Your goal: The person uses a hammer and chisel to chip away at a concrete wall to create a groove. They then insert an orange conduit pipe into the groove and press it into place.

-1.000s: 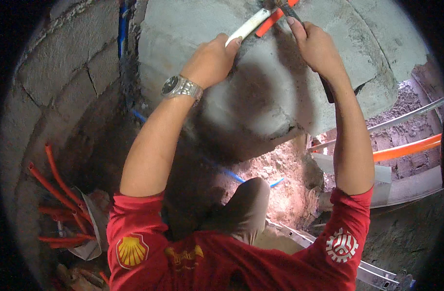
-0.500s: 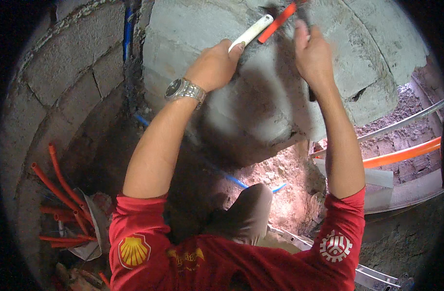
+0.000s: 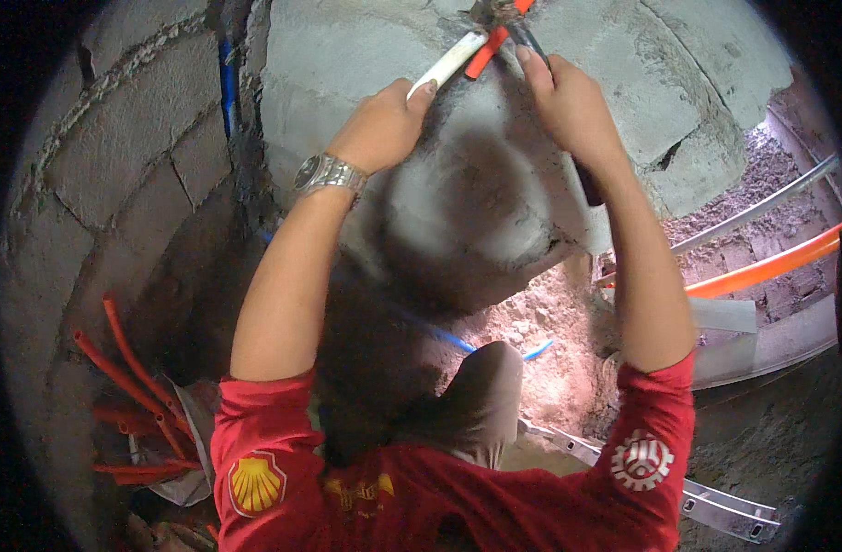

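Observation:
My left hand (image 3: pixel 381 124) is closed around a white tube (image 3: pixel 448 63), slanted up toward the grey plastered wall (image 3: pixel 347 55). In my right hand (image 3: pixel 575 106) is a dark-handled hammer (image 3: pixel 528 39); its handle end shows below the wrist. The hammer's head, near the top edge, is partly cut off and hard to make out. Between the two hands a short orange tube (image 3: pixel 486 57) sticks out from the wall, close beside the white tube's upper end. Whether they touch I cannot tell.
Several orange tubes (image 3: pixel 126 368) stand in a pale sack (image 3: pixel 195 414) at lower left. A blue tube (image 3: pixel 228 87) runs in a wall groove; another blue tube (image 3: pixel 538 350) lies by my knee. At right are a long orange pipe (image 3: pixel 770 271) and metal strips (image 3: pixel 729 515).
My right hand has moved left and up with the hammer, whose head is now near the orange tube. My left hand and the white tube have shifted slightly left and up in view.

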Tool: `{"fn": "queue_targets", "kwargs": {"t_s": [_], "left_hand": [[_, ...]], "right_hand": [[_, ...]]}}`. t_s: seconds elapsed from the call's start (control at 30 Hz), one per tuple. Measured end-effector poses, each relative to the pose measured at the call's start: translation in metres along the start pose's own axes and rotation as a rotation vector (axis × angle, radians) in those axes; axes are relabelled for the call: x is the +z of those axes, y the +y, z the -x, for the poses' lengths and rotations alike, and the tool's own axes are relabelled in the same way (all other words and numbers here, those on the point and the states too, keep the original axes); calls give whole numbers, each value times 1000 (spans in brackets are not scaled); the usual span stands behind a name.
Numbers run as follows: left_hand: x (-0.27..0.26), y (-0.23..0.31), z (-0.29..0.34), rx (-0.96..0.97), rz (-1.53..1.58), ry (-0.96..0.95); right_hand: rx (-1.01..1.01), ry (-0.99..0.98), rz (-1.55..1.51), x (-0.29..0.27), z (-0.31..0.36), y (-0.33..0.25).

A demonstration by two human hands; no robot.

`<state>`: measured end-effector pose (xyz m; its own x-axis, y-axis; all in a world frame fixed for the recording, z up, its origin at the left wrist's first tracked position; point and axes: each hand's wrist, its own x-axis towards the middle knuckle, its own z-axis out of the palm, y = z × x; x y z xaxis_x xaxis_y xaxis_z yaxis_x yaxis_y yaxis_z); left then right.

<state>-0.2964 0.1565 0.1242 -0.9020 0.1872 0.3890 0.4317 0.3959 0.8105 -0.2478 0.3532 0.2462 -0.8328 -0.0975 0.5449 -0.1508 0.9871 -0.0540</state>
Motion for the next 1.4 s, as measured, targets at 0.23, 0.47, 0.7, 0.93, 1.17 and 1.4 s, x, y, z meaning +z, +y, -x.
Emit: {"fn": "queue_targets", "kwargs": {"t_s": [0.23, 0.47, 0.7, 0.93, 1.17, 1.4], "left_hand": [[48, -76, 69, -50, 13, -8], [80, -99, 139, -217, 253, 7], [89, -31, 79, -73, 430, 115], [92, -23, 43, 90, -142, 356], [88, -19, 49, 27, -274, 416], [91, -3, 44, 93, -275, 435]], "right_hand": [[323, 102, -503, 56, 136, 38], [789, -140, -813, 195, 305, 88], [1075, -137, -1184, 286, 380, 107], [1073, -238, -1151, 250, 356, 107], [1137, -509, -1103, 216, 345, 106], [1038, -403, -997, 257, 377, 122]]}}
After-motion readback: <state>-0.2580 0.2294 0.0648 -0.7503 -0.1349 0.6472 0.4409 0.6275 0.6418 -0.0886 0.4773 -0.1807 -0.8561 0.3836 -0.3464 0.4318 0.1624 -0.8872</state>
